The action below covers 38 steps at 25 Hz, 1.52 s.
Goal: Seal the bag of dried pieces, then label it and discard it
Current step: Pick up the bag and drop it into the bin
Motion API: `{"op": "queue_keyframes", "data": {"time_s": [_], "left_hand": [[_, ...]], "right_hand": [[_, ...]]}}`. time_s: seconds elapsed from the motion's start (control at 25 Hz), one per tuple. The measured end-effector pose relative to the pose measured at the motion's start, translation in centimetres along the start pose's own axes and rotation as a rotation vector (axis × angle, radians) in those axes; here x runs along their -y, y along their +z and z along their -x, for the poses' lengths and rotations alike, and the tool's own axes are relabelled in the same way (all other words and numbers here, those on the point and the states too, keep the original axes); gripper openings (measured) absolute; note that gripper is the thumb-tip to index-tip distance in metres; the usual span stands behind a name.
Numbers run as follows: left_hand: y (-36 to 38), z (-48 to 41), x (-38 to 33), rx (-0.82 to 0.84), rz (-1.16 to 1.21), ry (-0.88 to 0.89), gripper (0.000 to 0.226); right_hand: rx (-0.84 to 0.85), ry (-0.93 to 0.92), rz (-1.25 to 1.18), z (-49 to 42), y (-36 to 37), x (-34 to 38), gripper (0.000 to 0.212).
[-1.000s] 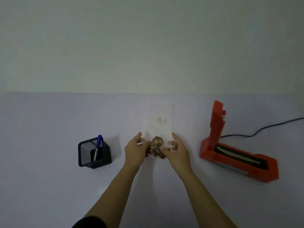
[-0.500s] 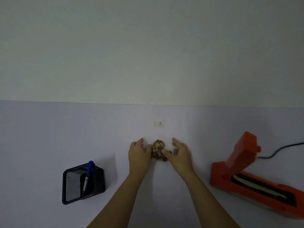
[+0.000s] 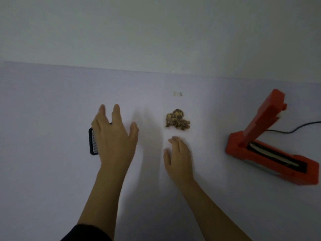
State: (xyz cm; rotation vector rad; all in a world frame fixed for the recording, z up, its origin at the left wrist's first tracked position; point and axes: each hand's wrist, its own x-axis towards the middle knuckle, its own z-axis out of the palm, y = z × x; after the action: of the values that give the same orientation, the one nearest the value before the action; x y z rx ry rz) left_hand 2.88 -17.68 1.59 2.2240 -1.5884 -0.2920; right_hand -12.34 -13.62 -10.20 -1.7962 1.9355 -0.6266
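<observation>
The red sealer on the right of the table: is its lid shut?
No: the red sealer stands with its lid raised at an angle, and the sealing strip along its base is exposed.

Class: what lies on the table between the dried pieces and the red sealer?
Only bare table between the dried pieces and the red sealer, in the head view.

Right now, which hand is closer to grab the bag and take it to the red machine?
Probably the right hand: it lies just below the dried pieces, on the sealer side. The left hand is over the pen holder.
</observation>
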Motion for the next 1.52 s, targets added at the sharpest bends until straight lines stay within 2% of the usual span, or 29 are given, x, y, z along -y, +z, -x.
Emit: {"op": "queue_keyframes", "data": {"time_s": [0.08,0.16,0.32,0.52,0.72,0.96,1.08,1.2,1.32,1.52], "left_hand": [[-0.9,0.2,3.1,0.195,-0.066,-0.261,0.086],[-0.5,-0.2,4.9,0.315,0.055,-0.375,0.094],[1.0,-2.1,3.7,0.251,0.205,-0.250,0.087],[5.0,-10.4,-2.7,0.276,0.290,-0.073,0.094],[8.6,-17.0,-6.9,0.263,0.287,-0.031,0.096],[10.0,-19.7,-8.1,0.215,0.329,0.004,0.097],[9.2,-18.0,-7.7,0.192,0.351,-0.005,0.102],[7.7,-12.4,-4.9,0.140,0.436,0.113,0.078],[6.7,-4.0,1.6,0.273,0.315,0.279,0.047],[3.6,6.2,12.6,0.419,0.133,0.246,0.035]], "right_hand": [[0.081,-0.043,0.146,1.7,1.8,-0.4,0.052],[0.112,-0.040,0.225,1.9,2.4,-0.8,0.058],[0.124,-0.049,0.282,1.9,2.4,-1.1,0.059],[0.122,-0.054,0.280,1.7,2.5,-1.3,0.060],[0.114,-0.044,0.266,1.6,2.5,-1.4,0.062],[0.093,-0.055,0.270,1.6,2.5,-1.5,0.062],[0.105,-0.053,0.280,1.6,2.5,-1.5,0.062],[0.108,-0.048,0.299,1.6,2.4,-1.4,0.061],[0.115,-0.052,0.319,1.9,2.4,-1.4,0.061],[0.126,-0.063,0.363,1.7,2.7,-1.6,0.063]]}}
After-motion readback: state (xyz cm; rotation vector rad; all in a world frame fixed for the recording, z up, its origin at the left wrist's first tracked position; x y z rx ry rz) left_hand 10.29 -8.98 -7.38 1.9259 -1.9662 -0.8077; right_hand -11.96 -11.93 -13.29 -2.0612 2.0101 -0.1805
